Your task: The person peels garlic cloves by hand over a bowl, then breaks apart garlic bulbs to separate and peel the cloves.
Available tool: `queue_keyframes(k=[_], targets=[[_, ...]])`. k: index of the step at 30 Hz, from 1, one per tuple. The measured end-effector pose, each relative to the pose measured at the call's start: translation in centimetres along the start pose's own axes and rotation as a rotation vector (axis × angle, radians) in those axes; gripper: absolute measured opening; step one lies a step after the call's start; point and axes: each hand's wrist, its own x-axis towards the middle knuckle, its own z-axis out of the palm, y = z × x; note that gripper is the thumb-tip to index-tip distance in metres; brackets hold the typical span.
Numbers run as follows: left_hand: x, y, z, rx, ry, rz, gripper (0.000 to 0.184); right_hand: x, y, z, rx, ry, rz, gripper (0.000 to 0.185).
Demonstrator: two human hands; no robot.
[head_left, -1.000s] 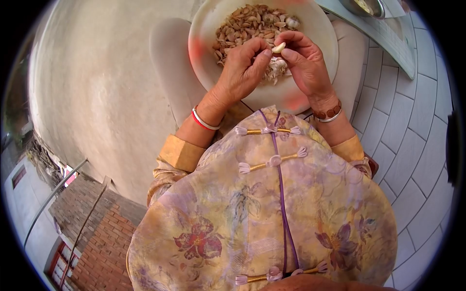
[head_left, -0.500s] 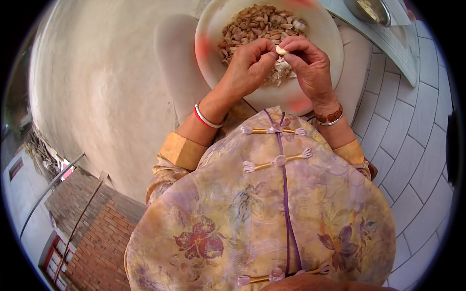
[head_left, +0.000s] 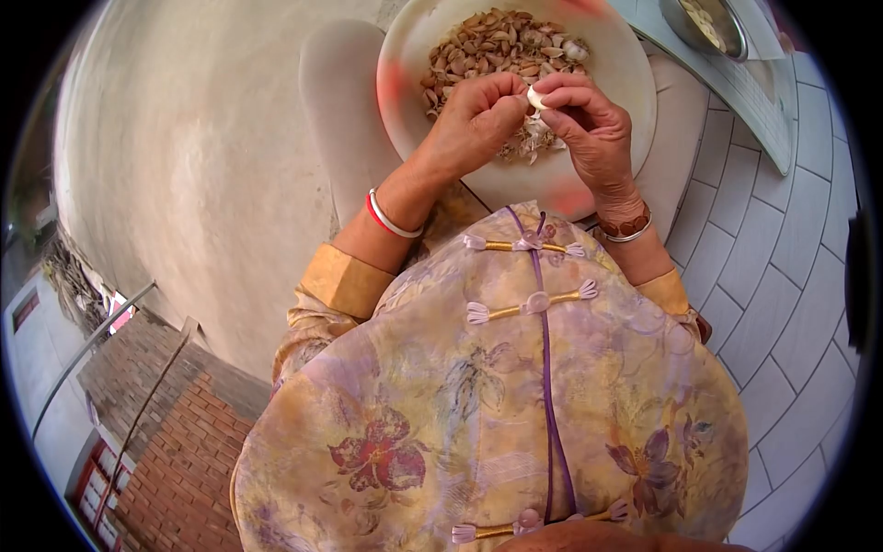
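Over the basin, a pale peeled-looking garlic clove (head_left: pixel 535 97) sits between my two hands. My right hand (head_left: pixel 596 133) pinches it between thumb and fingers. My left hand (head_left: pixel 478 121) is closed at the clove's left side, thumb against a curled forefinger; its fingertips meet the clove's edge, and any skin they grip is too small to see. Below them, the pale basin (head_left: pixel 397 120) with red patches holds a heap of unpeeled garlic cloves (head_left: pixel 492 46). A whitish garlic bulb (head_left: pixel 576 50) lies at the heap's right, and loose papery skins (head_left: pixel 529 143) lie beneath my hands.
At the upper right, a metal bowl (head_left: pixel 734 39) with pale cloves (head_left: pixel 704 23) stands on a light tabletop (head_left: pixel 736 97). The basin rests between my legs (head_left: pixel 340 110). Grey floor tiles (head_left: pixel 763 239) stretch along the right, with a beige surface (head_left: pixel 202 166) at left.
The clove has turned from lying flat to more upright in my right fingers. Both hands stay close together over the basin. The whole view has shifted slightly.
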Motion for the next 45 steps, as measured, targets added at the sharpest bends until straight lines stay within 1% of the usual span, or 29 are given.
queue_keyframes(k=[4,6,7,9,10,12,16,18,19,21,22,24,25,27,28,30,31,33,36,37,38,40,41,43,44,45], targets=[[-0.1,0.6,0.1,0.025,-0.003,-0.03,0.021,0.0,0.0,0.0,-0.01,0.0,0.0,0.016],[-0.1,0.4,0.3,0.08,0.038,0.061,0.025,0.2,-0.3,0.1,-0.013,0.004,0.009,0.017],[-0.1,0.5,0.4,0.08,0.038,0.061,0.025,0.1,-0.3,0.2,-0.013,0.004,0.009,0.017],[-0.1,0.6,0.4,0.253,0.081,0.159,0.028,0.1,-0.3,0.3,-0.011,0.032,0.017,0.017],[-0.1,0.5,0.4,0.253,0.08,0.159,0.028,0.1,-0.2,0.2,-0.012,0.033,0.017,0.017],[-0.1,0.5,0.4,0.201,0.104,0.133,0.025,0.1,-0.1,0.1,-0.043,0.027,0.0,0.016],[0.0,0.1,0.4,0.127,0.119,0.152,0.025,0.1,0.0,0.2,-0.016,0.059,0.024,0.015],[-0.1,0.4,0.4,-0.01,0.082,0.085,0.024,0.0,0.0,0.4,0.143,0.133,0.127,0.014],[-0.2,0.6,0.5,-0.009,0.081,0.085,0.024,0.0,-0.1,0.4,0.143,0.134,0.126,0.014],[-0.3,1.0,0.6,-0.124,0.091,0.008,0.022,0.1,-0.1,0.5,0.316,0.21,0.171,0.014],[-0.2,0.9,0.6,-0.124,0.09,0.009,0.022,0.1,-0.1,0.4,0.316,0.211,0.17,0.014],[0.0,0.9,0.5,-0.17,0.102,0.039,0.022,-0.1,0.1,0.1,0.398,0.252,0.234,0.014],[0.0,1.0,0.5,-0.171,0.098,0.041,0.022,-0.1,0.2,0.0,0.395,0.254,0.231,0.014],[-0.2,1.6,0.4,-0.153,0.075,-0.046,0.02,-0.2,0.6,-0.2,0.394,0.28,0.269,0.014],[-0.1,1.5,0.4,-0.153,0.073,-0.045,0.02,-0.2,0.6,-0.2,0.393,0.281,0.267,0.014],[0.0,1.3,0.4,-0.27,0.123,-0.043,0.019,-0.3,0.7,-0.2,0.439,0.323,0.343,0.013],[0.0,1.2,0.3,-0.27,0.12,-0.042,0.019,-0.3,0.7,-0.2,0.437,0.325,0.341,0.013],[0.1,1.1,-0.1,-0.383,0.141,-0.092,0.019,-0.3,0.8,-0.3,0.505,0.323,0.395,0.013],[0.2,1.6,0.1,-0.405,0.18,-0.097,0.019,-0.3,0.6,-0.1,0.512,0.378,0.424,0.012],[0.3,1.5,0.0,-0.422,0.175,-0.115,0.017,-0.1,0.3,0.0,0.514,0.372,0.424,0.012],[0.3,1.3,-0.1,-0.44,0.158,-0.123,0.016,-0.1,-0.1,-0.2,0.473,0.373,0.369,0.012],[0.5,1.0,0.1,-0.375,0.168,-0.134,0.014,0.2,-0.8,-0.8,0.464,0.402,0.409,0.013],[0.5,1.2,0.3,-0.375,0.135,-0.106,0.014,0.7,-1.9,-1.3,0.44,0.405,0.373,0.013],[0.5,1.4,0.6,-0.321,0.172,-0.131,0.008,1.4,-3.5,-2.0,0.327,0.445,0.324,0.011],[0.5,1.4,0.7,-0.318,0.155,-0.12,0.008,1.8,-4.4,-2.6,0.319,0.45,0.306,0.011],[0.5,1.4,0.8,-0.29,0.174,-0.126,0.006,2.3,-5.5,-3.5,0.21,0.43,0.198,0.011]])
